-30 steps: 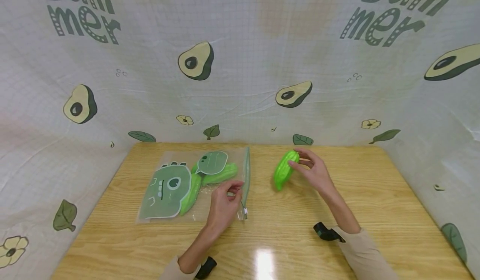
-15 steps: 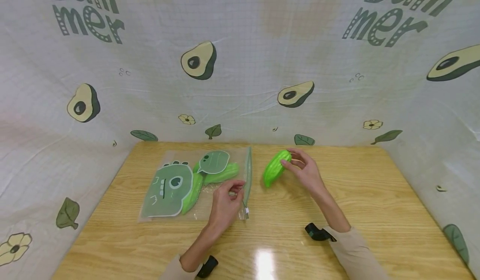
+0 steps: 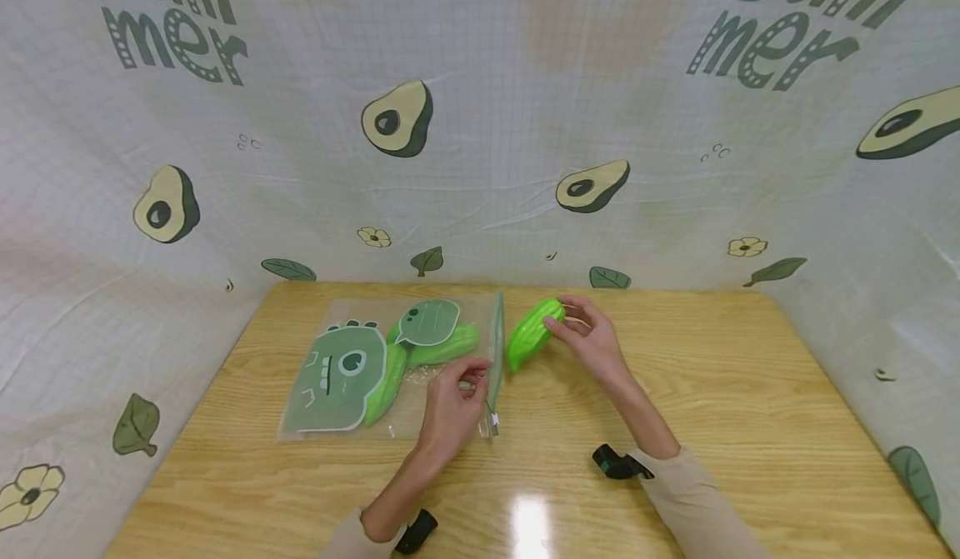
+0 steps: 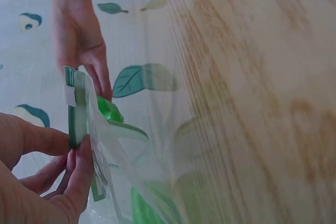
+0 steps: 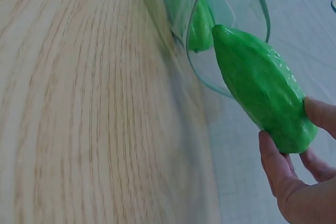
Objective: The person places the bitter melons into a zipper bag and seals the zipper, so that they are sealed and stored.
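Observation:
A clear zip bag (image 3: 337, 396) with a green dinosaur print lies on the table, its mouth facing right. Inside are two green bitter gourds, one upright (image 3: 384, 388) and one slanting (image 3: 453, 344). My left hand (image 3: 452, 405) pinches the bag's edge at the zipper strip (image 4: 77, 114), lifting it so the mouth gapes. In my right hand (image 3: 596, 346) is another bright green bitter gourd (image 5: 262, 90), gripped between thumb and fingers at its blunt end. Its pointed tip faces the gaping mouth, where the right wrist view shows a gourd (image 5: 200, 24) within.
The wooden table (image 3: 712, 376) ends at a white cloth (image 3: 480, 126) printed with avocados and leaves, hanging behind and at both sides. A white zipper slider (image 3: 494, 419) sits at the bag's near corner.
My right hand has carried the bitter gourd left, close to the bag's mouth, and the gourd now slants more. My left hand keeps its pinch on the bag's edge.

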`<state>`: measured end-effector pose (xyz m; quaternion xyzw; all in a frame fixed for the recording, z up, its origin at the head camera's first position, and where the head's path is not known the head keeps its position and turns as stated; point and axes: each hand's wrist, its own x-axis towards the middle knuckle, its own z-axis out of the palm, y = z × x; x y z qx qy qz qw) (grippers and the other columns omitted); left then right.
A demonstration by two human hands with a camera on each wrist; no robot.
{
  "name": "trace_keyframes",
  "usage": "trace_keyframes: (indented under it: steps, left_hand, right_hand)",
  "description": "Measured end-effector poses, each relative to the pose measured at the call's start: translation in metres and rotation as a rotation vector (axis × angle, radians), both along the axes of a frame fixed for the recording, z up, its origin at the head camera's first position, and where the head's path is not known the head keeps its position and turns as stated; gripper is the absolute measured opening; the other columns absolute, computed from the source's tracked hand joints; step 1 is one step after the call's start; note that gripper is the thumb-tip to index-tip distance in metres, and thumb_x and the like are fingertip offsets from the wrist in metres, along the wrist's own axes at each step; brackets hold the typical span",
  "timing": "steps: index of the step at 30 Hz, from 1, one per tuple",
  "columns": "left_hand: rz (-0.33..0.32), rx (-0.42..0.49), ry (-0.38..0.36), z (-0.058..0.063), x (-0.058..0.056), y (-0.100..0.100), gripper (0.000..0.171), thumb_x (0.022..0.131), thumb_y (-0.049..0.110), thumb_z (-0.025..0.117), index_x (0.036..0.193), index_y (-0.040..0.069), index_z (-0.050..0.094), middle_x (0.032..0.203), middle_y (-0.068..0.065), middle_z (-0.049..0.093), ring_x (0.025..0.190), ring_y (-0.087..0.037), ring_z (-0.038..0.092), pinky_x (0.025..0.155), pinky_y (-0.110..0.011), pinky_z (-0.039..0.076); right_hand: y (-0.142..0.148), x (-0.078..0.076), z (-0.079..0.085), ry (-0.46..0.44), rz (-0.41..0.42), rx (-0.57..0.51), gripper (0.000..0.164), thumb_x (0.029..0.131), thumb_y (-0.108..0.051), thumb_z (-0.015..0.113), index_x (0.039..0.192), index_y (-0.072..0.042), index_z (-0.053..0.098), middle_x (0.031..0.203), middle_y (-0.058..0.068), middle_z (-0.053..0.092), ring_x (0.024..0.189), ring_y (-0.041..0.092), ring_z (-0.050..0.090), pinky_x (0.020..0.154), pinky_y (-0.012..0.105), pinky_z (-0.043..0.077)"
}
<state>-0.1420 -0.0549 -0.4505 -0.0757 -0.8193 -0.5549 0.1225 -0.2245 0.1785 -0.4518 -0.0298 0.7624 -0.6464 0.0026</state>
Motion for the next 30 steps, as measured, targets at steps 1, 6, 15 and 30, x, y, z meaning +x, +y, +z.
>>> trace_keyframes:
  steps: [1, 6, 15, 30]
  left_hand:
    - [0.003, -0.002, -0.001, 0.000, 0.000, 0.000, 0.019, 0.090, -0.009, 0.067, 0.106, -0.002, 0.073, 0.097, -0.011, 0.071, 0.086, -0.024, 0.069, 0.071, -0.028, 0.061]
    - [0.012, 0.002, -0.007, 0.001, 0.000, 0.000, 0.018, 0.090, -0.008, 0.068, 0.106, -0.002, 0.074, 0.097, -0.010, 0.071, 0.086, -0.023, 0.069, 0.071, -0.027, 0.060]
    - [0.010, 0.003, -0.004, 0.000, 0.000, -0.001, 0.018, 0.090, -0.007, 0.069, 0.106, 0.000, 0.074, 0.098, -0.009, 0.071, 0.086, -0.022, 0.069, 0.071, -0.026, 0.060]
    - [0.003, -0.005, 0.000, 0.001, -0.001, -0.001, 0.016, 0.092, -0.005, 0.070, 0.106, 0.000, 0.074, 0.097, -0.009, 0.071, 0.086, -0.021, 0.068, 0.071, -0.026, 0.060]
  right_hand:
    - [-0.002, 0.000, 0.000, 0.001, 0.003, -0.007, 0.056, 0.097, -0.025, 0.074, 0.144, -0.005, 0.053, 0.139, 0.020, 0.056, 0.123, 0.031, 0.061, 0.090, 0.021, 0.055]
    - [-0.011, -0.001, -0.002, -0.004, 0.015, -0.037, 0.054, 0.097, -0.022, 0.073, 0.143, -0.004, 0.053, 0.138, 0.021, 0.056, 0.121, 0.031, 0.062, 0.090, 0.022, 0.056]
    - [-0.026, -0.002, -0.007, -0.038, 0.039, -0.071, 0.054, 0.096, -0.021, 0.074, 0.143, -0.003, 0.052, 0.138, 0.021, 0.056, 0.121, 0.032, 0.062, 0.091, 0.025, 0.057]
    - [-0.049, -0.003, -0.017, -0.069, 0.097, -0.066, 0.050, 0.097, -0.017, 0.073, 0.140, -0.002, 0.053, 0.136, 0.022, 0.057, 0.117, 0.031, 0.065, 0.091, 0.030, 0.057]
